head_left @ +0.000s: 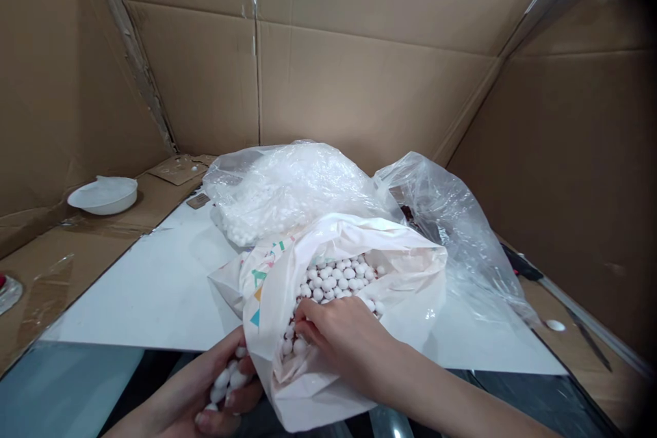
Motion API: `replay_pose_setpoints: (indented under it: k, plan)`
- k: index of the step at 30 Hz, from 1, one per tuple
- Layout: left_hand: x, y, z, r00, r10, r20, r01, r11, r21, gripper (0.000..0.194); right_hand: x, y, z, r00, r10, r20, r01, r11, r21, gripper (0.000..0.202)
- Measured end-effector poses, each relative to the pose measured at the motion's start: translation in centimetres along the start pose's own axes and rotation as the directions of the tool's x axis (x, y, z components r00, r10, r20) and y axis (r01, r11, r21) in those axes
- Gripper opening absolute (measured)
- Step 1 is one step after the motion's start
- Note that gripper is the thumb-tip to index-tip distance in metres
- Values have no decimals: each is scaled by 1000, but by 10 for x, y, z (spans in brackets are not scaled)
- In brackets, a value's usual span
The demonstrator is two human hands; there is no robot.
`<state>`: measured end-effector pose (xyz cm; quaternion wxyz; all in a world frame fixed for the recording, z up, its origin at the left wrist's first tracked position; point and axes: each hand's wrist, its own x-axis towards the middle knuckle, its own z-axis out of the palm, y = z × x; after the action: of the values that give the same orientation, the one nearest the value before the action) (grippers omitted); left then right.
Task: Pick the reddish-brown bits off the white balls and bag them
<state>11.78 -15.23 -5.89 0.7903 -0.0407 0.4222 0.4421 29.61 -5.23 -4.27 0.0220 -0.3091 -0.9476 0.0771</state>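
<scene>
A white plastic bag (318, 390) with coloured print lies open at the table's front edge. Many small white balls (336, 277) fill its mouth. My right hand (343, 335) reaches into the bag among the balls, fingers bent together; its fingertips are partly hidden, and what they grip cannot be made out. Left of the bag, my left hand (220, 390) is curled round several white balls (226, 380), close against the bag's side.
Behind stands a clear bag (292, 191) of white pieces; another clear bag (452, 219) lies to its right. A white bowl (110, 197) sits on cardboard at left. A dark-handled tool (523, 265) lies at right. Cardboard walls (359, 89) enclose the table.
</scene>
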Motion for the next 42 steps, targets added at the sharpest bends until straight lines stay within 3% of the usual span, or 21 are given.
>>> replay_pose_setpoints:
  k: [6, 13, 16, 19, 21, 22, 23, 25, 27, 29, 32, 37, 42]
  plan:
    - [1, -2, 0, 1000, -26, -2, 26, 999, -29, 31, -1, 0, 1, 998, -66, 25, 66, 997, -27, 13]
    - [0, -2, 5, 997, -54, 59, 59, 996, -70, 31, 2, -12, -23, 950, -177, 257, 196, 979, -52, 17]
    - [1, -1, 2, 991, -73, 115, 83, 993, -81, 29, 2, -17, -29, 924, -248, 292, 289, 951, -108, 15]
    - [2, -2, -6, 989, -62, 138, 74, 994, -80, 30, 0, -13, -26, 967, -146, 209, 155, 988, -26, 15]
    - [4, -2, -10, 991, -58, 122, 67, 995, -68, 33, -3, -6, -22, 996, 17, 92, -37, 975, 218, 6]
    - [4, -2, -10, 992, -57, 109, 64, 996, -60, 34, -4, -2, -21, 994, 99, 56, -113, 904, 413, 6]
    - [4, -2, -10, 994, -57, 96, 63, 997, -50, 34, -5, 2, -21, 986, 149, 67, -158, 755, 636, 10]
    - [4, -1, -8, 996, -55, 71, 57, 998, -28, 37, -7, 9, -22, 967, 149, 205, -238, 261, 935, 15]
    - [3, -1, -4, 998, -36, 49, 37, 999, -11, 40, -7, 15, -25, 945, 46, 324, -311, -189, 932, 14]
    - [3, 0, -1, 1000, -14, 25, 14, 1000, 9, 43, -6, 20, -27, 940, -7, 341, -315, -404, 859, 13]
    - [3, -1, 0, 1000, 1, -11, -1, 998, 61, 45, -5, 23, -28, 948, -34, 317, -292, -497, 817, 13]
    - [6, -2, -3, 997, 50, -63, -39, 984, 176, 42, -1, 25, -24, 953, -74, 293, -288, -517, 806, 15]
    - [1, -1, -1, 998, 49, 27, -55, 944, 327, 47, 6, 30, -25, 951, -13, 310, -273, -506, 818, 17]
